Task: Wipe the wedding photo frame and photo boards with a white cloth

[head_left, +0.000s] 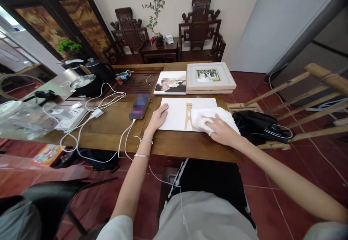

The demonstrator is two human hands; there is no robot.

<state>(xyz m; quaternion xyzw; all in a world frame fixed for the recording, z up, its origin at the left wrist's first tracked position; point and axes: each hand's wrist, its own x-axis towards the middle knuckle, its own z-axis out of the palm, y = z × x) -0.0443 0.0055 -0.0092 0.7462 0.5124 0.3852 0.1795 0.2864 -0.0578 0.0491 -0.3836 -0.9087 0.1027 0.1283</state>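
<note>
A white board with a tan cat-like figure on it lies flat near the table's front edge. My left hand rests on the board's left edge, its fingers stretched out and holding nothing. My right hand grips a fluffy white cloth, pressed down over the right part of the board. The cloth covers that side of the board and hangs past its right edge. It partly hides the figure's right side.
Behind the board lie a photo panel and a pale picture frame. To the left are a phone with its charging cable, a power strip and a dark pan. A bamboo chair holding a black bag stands at the right.
</note>
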